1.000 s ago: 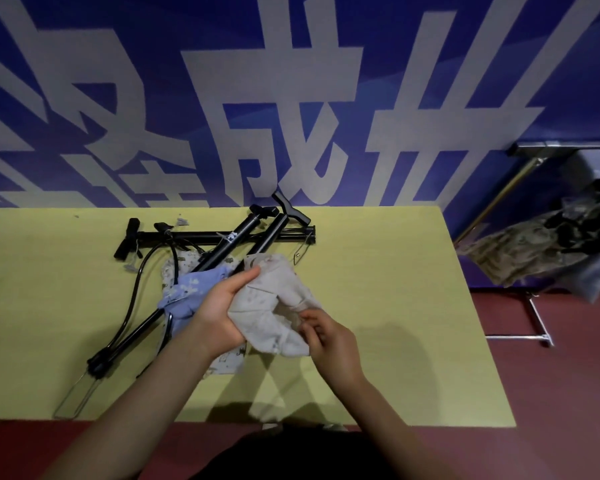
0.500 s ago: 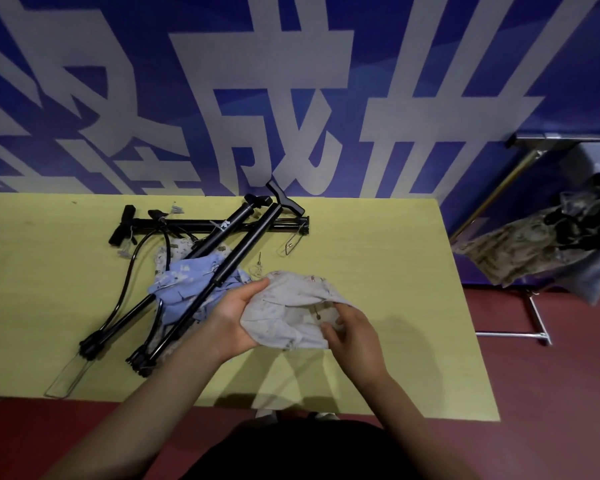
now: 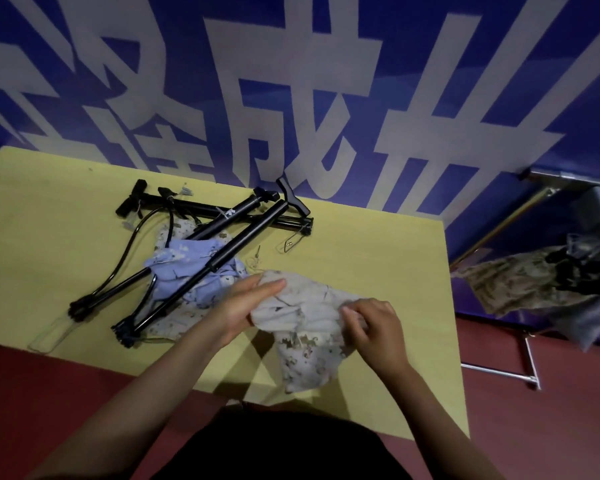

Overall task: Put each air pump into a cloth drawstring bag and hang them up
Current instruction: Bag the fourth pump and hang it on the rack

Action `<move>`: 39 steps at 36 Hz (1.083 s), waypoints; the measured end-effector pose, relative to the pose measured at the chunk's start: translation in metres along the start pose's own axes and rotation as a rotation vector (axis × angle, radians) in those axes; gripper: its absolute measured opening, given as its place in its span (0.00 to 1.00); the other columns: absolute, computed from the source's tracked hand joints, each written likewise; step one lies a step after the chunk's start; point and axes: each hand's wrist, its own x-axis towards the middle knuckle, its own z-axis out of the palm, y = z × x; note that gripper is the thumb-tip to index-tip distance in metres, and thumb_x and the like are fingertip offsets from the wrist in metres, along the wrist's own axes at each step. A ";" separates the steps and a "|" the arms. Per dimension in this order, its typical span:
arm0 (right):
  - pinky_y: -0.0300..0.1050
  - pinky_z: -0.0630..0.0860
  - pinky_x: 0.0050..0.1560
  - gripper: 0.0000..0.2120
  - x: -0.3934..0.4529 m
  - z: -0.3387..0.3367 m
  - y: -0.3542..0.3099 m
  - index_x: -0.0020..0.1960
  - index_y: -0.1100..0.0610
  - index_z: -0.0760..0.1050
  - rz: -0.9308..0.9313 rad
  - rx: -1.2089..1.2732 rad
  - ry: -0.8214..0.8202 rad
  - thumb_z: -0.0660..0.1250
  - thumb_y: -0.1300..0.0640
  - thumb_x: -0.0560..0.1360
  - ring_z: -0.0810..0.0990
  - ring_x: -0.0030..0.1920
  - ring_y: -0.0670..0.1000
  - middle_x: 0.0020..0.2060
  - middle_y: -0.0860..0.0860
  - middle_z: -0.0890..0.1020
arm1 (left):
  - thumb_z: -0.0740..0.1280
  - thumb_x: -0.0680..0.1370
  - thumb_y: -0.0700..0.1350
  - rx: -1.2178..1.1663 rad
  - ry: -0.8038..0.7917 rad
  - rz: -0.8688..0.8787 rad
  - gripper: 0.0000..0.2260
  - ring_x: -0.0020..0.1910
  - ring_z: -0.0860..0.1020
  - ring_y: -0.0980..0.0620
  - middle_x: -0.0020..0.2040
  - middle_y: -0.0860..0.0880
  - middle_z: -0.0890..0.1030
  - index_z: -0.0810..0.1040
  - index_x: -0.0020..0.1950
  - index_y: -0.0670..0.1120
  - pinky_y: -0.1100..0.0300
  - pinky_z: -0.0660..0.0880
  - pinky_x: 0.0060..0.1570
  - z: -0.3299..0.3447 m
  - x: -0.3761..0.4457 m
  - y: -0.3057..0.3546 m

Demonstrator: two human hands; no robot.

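— At six o'clock on the surface point(image 3: 378, 244): status?
— Left hand point(image 3: 243, 306) and right hand point(image 3: 374, 320) pinch the beige bag point(image 3: 305, 327), likely spreading its mouth. Air pumps point(image 3: 222, 237) lie unbagged at ten o'clock.

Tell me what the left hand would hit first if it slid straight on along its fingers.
The left hand points right, fingers lying on the beige bag. Going straight on, it would probably ride across that cloth toward the right hand; depth is unclear.

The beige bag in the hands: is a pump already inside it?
No. The beige bag hangs limp and flat; three black pumps lie on the table.
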 end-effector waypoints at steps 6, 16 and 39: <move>0.47 0.70 0.40 0.15 0.007 0.001 0.004 0.41 0.53 0.77 0.009 -0.075 -0.013 0.57 0.47 0.78 0.74 0.34 0.51 0.31 0.48 0.77 | 0.69 0.76 0.49 0.562 0.071 0.089 0.09 0.42 0.80 0.52 0.41 0.52 0.84 0.82 0.45 0.44 0.60 0.73 0.45 -0.008 0.006 -0.014; 0.45 0.68 0.40 0.21 0.007 0.030 0.008 0.62 0.55 0.76 0.164 -0.162 -0.208 0.59 0.47 0.74 0.78 0.41 0.57 0.39 0.53 0.80 | 0.63 0.79 0.46 -0.468 -0.043 -0.217 0.10 0.46 0.83 0.46 0.48 0.42 0.84 0.81 0.49 0.41 0.51 0.76 0.47 -0.006 0.026 -0.017; 0.50 0.75 0.45 0.07 0.138 0.166 -0.092 0.51 0.59 0.78 0.626 0.347 -0.122 0.63 0.62 0.76 0.79 0.42 0.57 0.39 0.54 0.81 | 0.61 0.78 0.40 0.757 0.385 0.041 0.18 0.27 0.58 0.50 0.26 0.49 0.58 0.58 0.30 0.48 0.56 0.51 0.34 -0.257 0.066 -0.025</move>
